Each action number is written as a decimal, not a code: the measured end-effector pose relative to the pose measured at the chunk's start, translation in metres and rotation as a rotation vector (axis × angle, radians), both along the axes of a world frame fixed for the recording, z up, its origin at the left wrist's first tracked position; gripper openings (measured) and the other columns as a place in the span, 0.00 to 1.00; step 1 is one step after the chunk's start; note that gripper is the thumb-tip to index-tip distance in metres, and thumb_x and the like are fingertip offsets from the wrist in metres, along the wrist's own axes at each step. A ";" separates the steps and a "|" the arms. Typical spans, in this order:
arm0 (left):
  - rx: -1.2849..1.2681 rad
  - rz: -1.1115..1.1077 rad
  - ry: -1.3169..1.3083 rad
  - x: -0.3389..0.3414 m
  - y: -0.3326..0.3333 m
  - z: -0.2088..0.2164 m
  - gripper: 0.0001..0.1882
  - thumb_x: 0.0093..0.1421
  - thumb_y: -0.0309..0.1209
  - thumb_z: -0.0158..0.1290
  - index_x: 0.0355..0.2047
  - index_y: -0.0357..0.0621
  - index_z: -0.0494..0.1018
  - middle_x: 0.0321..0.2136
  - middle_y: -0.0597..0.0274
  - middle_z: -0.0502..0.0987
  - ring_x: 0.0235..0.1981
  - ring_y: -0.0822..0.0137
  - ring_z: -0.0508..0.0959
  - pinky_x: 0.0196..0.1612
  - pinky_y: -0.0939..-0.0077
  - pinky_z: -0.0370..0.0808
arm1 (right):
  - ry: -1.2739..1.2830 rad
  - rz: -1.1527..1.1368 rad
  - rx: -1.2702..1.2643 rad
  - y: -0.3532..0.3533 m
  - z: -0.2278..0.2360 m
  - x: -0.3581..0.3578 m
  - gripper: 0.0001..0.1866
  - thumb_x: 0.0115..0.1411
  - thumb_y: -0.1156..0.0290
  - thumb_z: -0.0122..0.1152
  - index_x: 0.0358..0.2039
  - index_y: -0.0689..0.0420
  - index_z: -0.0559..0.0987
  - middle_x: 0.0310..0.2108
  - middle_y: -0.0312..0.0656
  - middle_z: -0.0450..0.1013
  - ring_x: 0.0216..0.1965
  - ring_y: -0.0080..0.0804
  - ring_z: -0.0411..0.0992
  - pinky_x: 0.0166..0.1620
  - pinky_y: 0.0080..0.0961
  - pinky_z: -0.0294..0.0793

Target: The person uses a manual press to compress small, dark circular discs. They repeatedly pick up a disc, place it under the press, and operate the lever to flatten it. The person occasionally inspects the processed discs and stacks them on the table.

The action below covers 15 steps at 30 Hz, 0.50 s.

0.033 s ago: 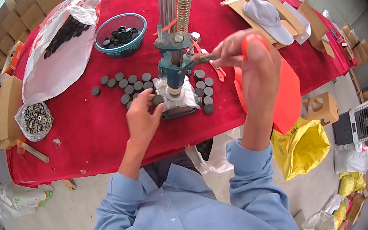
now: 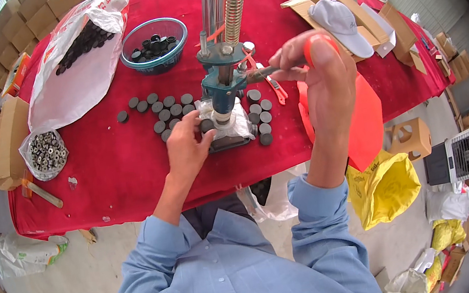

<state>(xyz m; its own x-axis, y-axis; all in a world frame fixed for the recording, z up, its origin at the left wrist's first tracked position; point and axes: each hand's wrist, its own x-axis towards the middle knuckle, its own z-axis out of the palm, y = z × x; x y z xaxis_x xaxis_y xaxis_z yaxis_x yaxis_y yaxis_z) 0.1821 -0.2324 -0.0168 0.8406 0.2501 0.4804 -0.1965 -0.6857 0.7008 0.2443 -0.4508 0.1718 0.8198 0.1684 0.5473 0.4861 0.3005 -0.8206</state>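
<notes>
In the head view, I am gripping the lever handle of the small hand press with my right hand, fingers closed round it. My left hand is pinching a dark disc at the press base, fingers narrow. I am judging the work as partway: one cluster of discs is lying left of the press, a smaller row right of it, and more are waiting in the blue bowl and the plastic bag farther off. The counter edge is running close below my wrists, with open red cloth to the near left.
</notes>
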 end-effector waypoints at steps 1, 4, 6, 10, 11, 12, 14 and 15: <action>0.028 -0.029 0.008 0.007 -0.006 -0.002 0.29 0.51 0.25 0.72 0.54 0.40 0.75 0.39 0.54 0.84 0.34 0.62 0.83 0.40 0.67 0.80 | 0.076 -0.019 -0.024 0.003 0.010 0.004 0.18 0.68 0.57 0.59 0.33 0.61 0.79 0.29 0.38 0.76 0.34 0.27 0.78 0.37 0.26 0.82; 0.026 -0.074 -0.022 0.026 -0.018 -0.006 0.30 0.51 0.26 0.72 0.54 0.40 0.75 0.40 0.54 0.83 0.35 0.59 0.83 0.42 0.66 0.80 | 0.055 -0.025 -0.046 0.008 0.015 0.011 0.18 0.69 0.57 0.58 0.32 0.59 0.80 0.27 0.36 0.76 0.33 0.24 0.78 0.35 0.24 0.81; 0.070 -0.073 -0.021 0.029 -0.022 -0.005 0.30 0.50 0.27 0.73 0.54 0.40 0.75 0.39 0.55 0.83 0.38 0.58 0.82 0.43 0.64 0.80 | 0.066 -0.031 -0.028 0.008 0.012 0.010 0.18 0.69 0.57 0.58 0.32 0.60 0.79 0.28 0.36 0.76 0.33 0.25 0.78 0.35 0.25 0.81; 0.050 -0.055 -0.073 0.026 -0.021 -0.004 0.28 0.51 0.27 0.72 0.52 0.39 0.76 0.39 0.55 0.83 0.42 0.55 0.81 0.46 0.62 0.78 | -0.036 0.026 0.068 0.002 -0.013 -0.001 0.17 0.69 0.58 0.58 0.34 0.62 0.78 0.29 0.40 0.75 0.33 0.29 0.76 0.41 0.31 0.80; 0.075 -0.049 -0.077 0.023 -0.018 -0.004 0.26 0.52 0.28 0.71 0.51 0.39 0.77 0.40 0.54 0.82 0.43 0.53 0.81 0.47 0.61 0.78 | -0.096 0.052 0.094 -0.002 -0.025 -0.003 0.17 0.69 0.59 0.58 0.34 0.62 0.77 0.29 0.41 0.75 0.33 0.30 0.76 0.42 0.32 0.80; 0.100 -0.042 -0.082 0.017 -0.011 -0.003 0.24 0.53 0.29 0.70 0.50 0.39 0.77 0.41 0.54 0.82 0.44 0.52 0.80 0.48 0.60 0.77 | -0.161 0.063 0.109 -0.006 -0.037 -0.011 0.20 0.68 0.55 0.59 0.35 0.63 0.76 0.31 0.43 0.74 0.35 0.36 0.75 0.46 0.38 0.77; 0.150 0.011 -0.083 0.002 0.007 -0.011 0.16 0.58 0.29 0.66 0.46 0.40 0.80 0.43 0.55 0.82 0.47 0.52 0.79 0.51 0.58 0.75 | -0.282 -0.021 0.128 -0.005 -0.070 -0.031 0.24 0.66 0.48 0.61 0.34 0.61 0.75 0.31 0.44 0.73 0.38 0.40 0.75 0.46 0.39 0.76; 0.210 0.027 -0.063 -0.006 0.016 -0.018 0.16 0.58 0.28 0.66 0.46 0.40 0.80 0.45 0.55 0.81 0.48 0.52 0.78 0.52 0.58 0.75 | -0.275 -0.038 0.117 -0.009 -0.090 -0.044 0.27 0.64 0.43 0.61 0.33 0.59 0.75 0.33 0.45 0.73 0.43 0.45 0.75 0.49 0.44 0.76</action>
